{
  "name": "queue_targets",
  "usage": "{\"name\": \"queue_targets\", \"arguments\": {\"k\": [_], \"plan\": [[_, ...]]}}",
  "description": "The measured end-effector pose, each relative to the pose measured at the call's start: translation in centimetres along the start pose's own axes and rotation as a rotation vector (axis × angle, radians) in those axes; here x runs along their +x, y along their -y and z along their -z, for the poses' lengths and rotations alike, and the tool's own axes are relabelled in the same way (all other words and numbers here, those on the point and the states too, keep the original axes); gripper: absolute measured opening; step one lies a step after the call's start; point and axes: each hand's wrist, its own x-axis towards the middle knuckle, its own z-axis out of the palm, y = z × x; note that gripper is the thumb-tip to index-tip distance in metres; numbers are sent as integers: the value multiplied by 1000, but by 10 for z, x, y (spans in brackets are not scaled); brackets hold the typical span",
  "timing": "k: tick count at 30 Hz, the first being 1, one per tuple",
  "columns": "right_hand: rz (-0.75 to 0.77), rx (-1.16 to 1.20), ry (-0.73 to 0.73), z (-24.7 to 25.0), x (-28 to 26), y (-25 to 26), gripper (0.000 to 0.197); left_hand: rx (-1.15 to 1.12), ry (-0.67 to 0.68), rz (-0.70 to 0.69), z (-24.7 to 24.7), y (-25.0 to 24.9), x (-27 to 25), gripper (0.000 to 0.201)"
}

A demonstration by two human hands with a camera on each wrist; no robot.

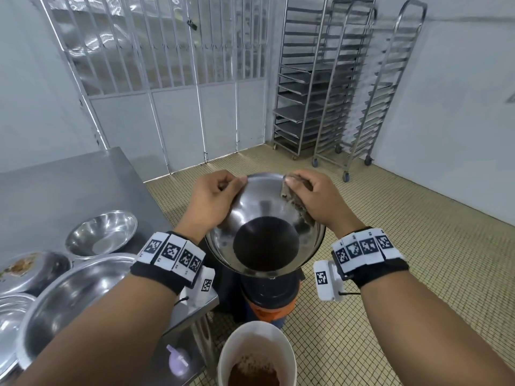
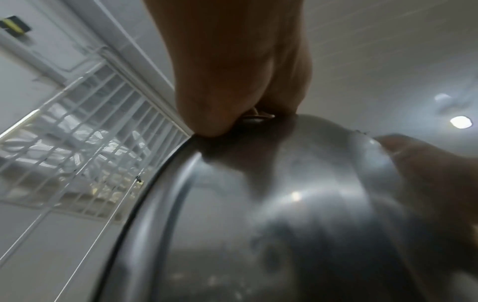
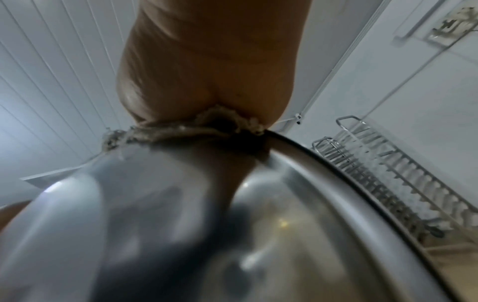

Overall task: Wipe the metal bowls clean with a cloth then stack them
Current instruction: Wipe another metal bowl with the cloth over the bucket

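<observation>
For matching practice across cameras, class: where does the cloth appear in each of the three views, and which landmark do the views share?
Head view: the cloth sits right of centre, pinched by the right hand over the held bowl's right rim.
Left wrist view: not in it.
Right wrist view: cloth at upper centre, draped over the rim below the fingers.
Shared landmark: the held bowl's rim.

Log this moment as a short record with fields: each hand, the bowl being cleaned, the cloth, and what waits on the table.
left hand: grips the held bowl's left rim
right hand: presses the cloth on the right rim
held bowl: in the air, tilted toward the camera, over a white bucket
cloth: brownish, folded over the rim
table: steel, several more metal bowls at its near left
stacking: not yet begun for this bowl
</observation>
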Motion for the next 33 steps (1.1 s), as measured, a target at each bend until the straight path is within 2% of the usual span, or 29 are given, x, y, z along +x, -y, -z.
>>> {"name": "queue_targets", "arguments": {"k": [2,4,6,9,12,14,17,19,22,24,26,28,31,33], "plan": [[-49,149,-88,4,-5,-9,23,-204,-149,125,6,8,2,31],[-63,179,-124,4,-10,-16,28,-203,-167,141,9,18,-1,34],[-60,152,-113,4,-10,-16,28,-47,-55,65,8,22,-3,29],[1,12,52,2,-6,5,22,66,144,-50,4,14,-2,13],[73,-148,120,-5,-5,13,21,138,235,-145,0,-3,-1,19],[32,-65,61,-6,-10,5,20,97,169,-113,2,-3,2,23],[-56,113,-66,-2,-19,-14,27,-86,-33,85,8,13,7,32],[-64,147,-116,2,-20,-17,28,-112,-80,133,8,17,4,34],[-49,82,-77,8,-15,-8,26,96,78,-21,3,12,-3,32],[-18,-36,37,8,-10,1,18,139,203,-102,0,2,-3,24],[17,-129,105,5,-9,6,14,129,249,-141,-3,-6,-1,21],[-2,-78,57,3,-11,3,16,90,177,-101,-4,-10,1,24],[-64,87,-92,6,-17,-10,23,-95,-7,64,0,-1,2,29],[-85,117,-108,8,-19,-14,26,-60,-11,57,3,9,1,32]]}}
